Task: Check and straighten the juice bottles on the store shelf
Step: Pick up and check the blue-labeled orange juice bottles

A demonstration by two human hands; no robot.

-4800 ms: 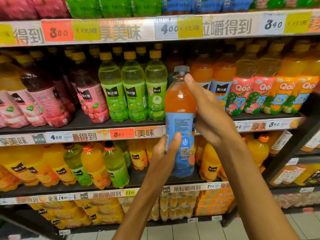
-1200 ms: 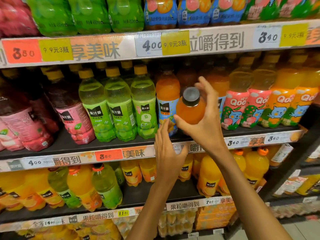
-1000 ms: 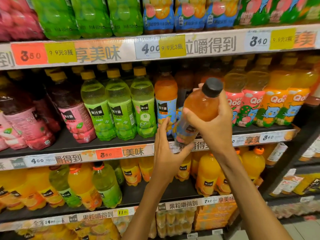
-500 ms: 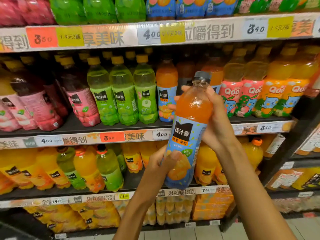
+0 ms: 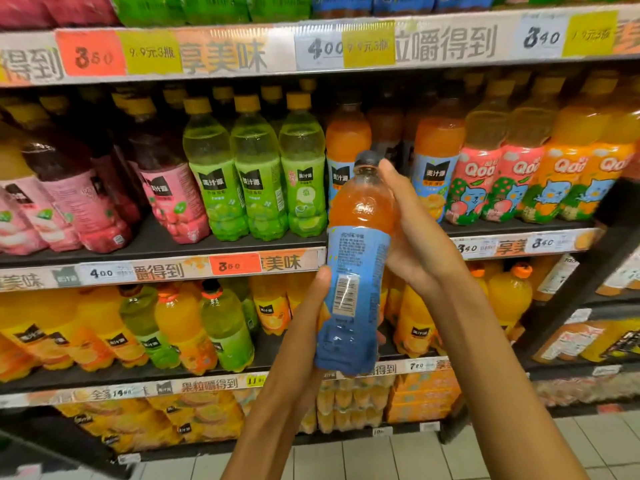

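One orange juice bottle [image 5: 360, 265] is being held upright off the shelf [image 5: 156, 244], barcode outward for checking, fingers of both hands curled round it: left hand [image 5: 304, 337] low, right hand [image 5: 415, 237] high.

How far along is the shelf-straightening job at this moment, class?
Done: the green bottles stand upright, labels forward. In hand: both hands, left and right, hold an orange juice bottle off the shelf, barcode side facing the camera. Left: setting it back in the gap between the two blue-labelled orange bottles.
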